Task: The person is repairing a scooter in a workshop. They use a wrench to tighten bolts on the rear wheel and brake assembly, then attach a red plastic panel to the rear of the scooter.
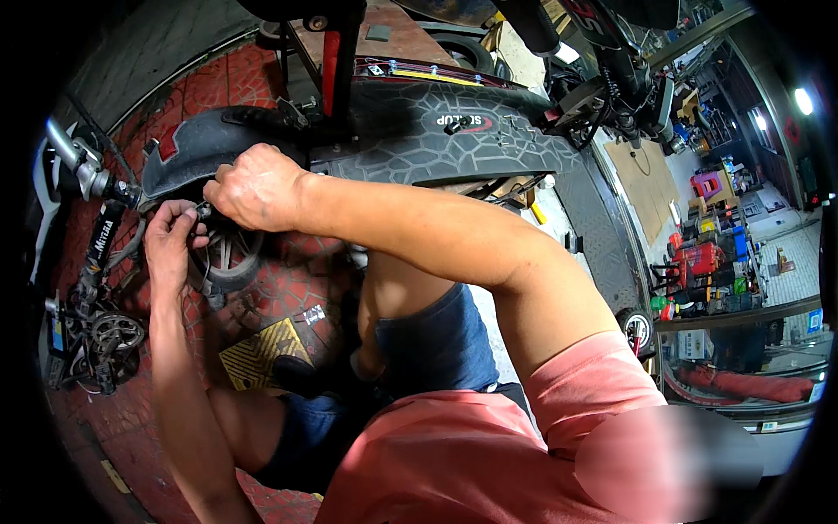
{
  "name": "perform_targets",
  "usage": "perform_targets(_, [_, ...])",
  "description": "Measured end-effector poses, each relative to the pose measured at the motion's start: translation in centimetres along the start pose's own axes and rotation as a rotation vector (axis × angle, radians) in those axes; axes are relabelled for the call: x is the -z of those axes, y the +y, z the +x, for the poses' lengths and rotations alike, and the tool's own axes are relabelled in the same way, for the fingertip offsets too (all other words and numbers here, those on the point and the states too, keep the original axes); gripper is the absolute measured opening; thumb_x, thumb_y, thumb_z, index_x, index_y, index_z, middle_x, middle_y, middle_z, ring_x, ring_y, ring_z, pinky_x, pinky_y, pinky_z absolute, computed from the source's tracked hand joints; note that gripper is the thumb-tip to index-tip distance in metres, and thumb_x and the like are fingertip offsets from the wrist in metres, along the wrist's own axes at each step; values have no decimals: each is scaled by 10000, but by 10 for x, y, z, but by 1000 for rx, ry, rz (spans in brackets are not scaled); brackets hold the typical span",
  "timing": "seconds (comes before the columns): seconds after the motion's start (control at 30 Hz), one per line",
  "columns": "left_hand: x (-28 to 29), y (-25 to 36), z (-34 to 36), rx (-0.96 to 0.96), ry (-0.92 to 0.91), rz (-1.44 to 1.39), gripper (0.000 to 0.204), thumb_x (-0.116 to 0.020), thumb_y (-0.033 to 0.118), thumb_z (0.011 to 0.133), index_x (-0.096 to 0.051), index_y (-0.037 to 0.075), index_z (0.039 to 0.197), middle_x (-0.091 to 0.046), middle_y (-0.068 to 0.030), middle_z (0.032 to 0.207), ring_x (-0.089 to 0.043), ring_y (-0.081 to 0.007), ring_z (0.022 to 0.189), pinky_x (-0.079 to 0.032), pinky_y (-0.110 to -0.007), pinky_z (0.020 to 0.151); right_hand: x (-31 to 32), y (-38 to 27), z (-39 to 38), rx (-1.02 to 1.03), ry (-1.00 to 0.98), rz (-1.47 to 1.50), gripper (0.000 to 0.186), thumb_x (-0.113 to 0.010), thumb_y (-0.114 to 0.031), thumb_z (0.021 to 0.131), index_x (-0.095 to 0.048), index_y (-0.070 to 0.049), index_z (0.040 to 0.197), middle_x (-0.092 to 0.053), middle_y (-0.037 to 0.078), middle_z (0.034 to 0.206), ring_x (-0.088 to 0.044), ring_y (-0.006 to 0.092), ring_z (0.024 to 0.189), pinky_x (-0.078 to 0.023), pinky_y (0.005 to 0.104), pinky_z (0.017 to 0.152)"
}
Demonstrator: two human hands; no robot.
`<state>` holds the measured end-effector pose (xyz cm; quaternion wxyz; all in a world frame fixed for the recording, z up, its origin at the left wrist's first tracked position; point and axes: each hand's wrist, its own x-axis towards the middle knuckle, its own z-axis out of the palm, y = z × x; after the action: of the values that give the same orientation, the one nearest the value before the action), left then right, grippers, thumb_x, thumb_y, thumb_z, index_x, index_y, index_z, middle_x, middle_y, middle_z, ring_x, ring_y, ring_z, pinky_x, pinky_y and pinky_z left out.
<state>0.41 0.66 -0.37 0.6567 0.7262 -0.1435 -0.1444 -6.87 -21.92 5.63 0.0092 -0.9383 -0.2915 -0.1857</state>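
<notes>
An electric scooter lies ahead of me, its deck (410, 131) dark grey with a cracked-stone pattern. At its left end is a black rear fender (196, 166) with a red reflector (171, 140). Beneath the fender shows the spoked rear wheel (229, 256). My left hand (171, 237) is beside the wheel, thumb and fingers pinched together. Just above and to its right my right hand (257, 188) is curled closed against the fender's lower edge. A small metallic piece shows between the two hands; what exactly each hand grips is hidden. A thin cable hangs below the left fingers.
A folded bicycle (105, 323) stands close on my left. On the red paved floor lies a yellow-and-black patterned box (262, 354). More scooter parts, with a dark stem (602, 35), crowd the upper right. Tools and a red case (698, 262) fill the shop at right.
</notes>
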Motion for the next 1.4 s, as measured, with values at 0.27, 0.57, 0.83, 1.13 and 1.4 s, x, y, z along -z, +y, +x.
perform_targets(0.27, [2,-1,-5,-8,7,-71,124,-659,112,984,-691,22,1063,-675,-38,922,-666,-122,799,-583,-269,673,-6,4,0,52,34,53,171,-609,-200,835,-631,-81,957,-685,131,821,-712,314,700,-561,438,570])
perform_targets(0.57, [-1,8,-8,18,80,14,149,-651,110,975,-708,13,1073,-703,-39,927,-673,-114,807,-585,-278,699,-5,-5,5,-17,51,-22,111,-626,-175,899,-650,-86,960,-722,138,858,-736,330,731,-587,443,613])
perform_targets(0.83, [-3,7,-4,-21,66,78,148,-641,125,997,-696,8,1068,-696,-31,953,-668,-105,828,-584,-263,696,-5,-2,7,-4,50,-36,109,-645,-192,917,-653,-87,948,-712,134,832,-717,344,674,-567,451,584])
perform_targets(1.13, [0,2,-3,-43,93,75,196,-665,157,948,-734,6,1053,-731,-71,902,-711,-151,826,-610,-312,693,-6,-3,10,6,66,-44,117,-659,-208,930,-649,-91,939,-696,128,814,-709,347,671,-563,452,579])
perform_targets(1.4, [-1,7,-5,-8,72,107,160,-657,143,990,-714,23,1080,-705,-23,960,-670,-109,826,-585,-274,710,-6,-5,10,2,61,-73,117,-653,-202,932,-648,-86,944,-694,128,818,-706,351,666,-564,452,580])
